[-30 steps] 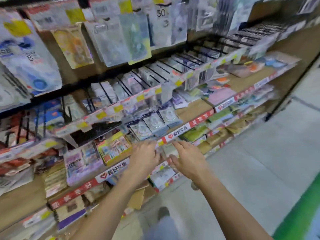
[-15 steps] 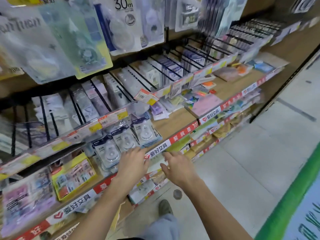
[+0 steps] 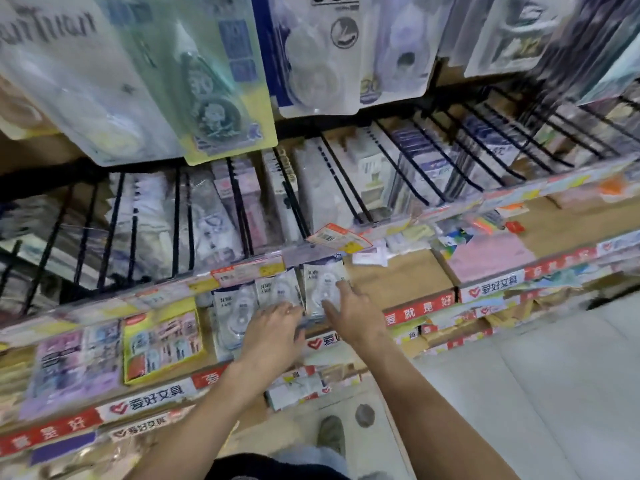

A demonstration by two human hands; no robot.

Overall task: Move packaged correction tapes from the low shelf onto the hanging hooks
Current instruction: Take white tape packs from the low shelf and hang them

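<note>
Three clear-plastic blister packs of correction tape (image 3: 277, 292) with white-and-blue backing cards lie side by side on the low wooden shelf (image 3: 401, 278), close to its front edge and just under the row of black wire hanging hooks (image 3: 339, 181). The left hand (image 3: 273, 336) lies over the lower ends of the left and middle packs, fingers bent onto them; whether it has truly pinched one I cannot tell through the blur. The right hand (image 3: 349, 315) rests on the rightmost pack with fingers spread and fairly straight, pressing rather than grasping. These packs look light and thin, with a stiff card back and a smooth, probably slippery plastic bubble, so they should slide and fan apart easily. A pinch on the flat card margin beside the bubble seems the safest hold, leaving the top hang hole free for threading onto a hook.
</note>
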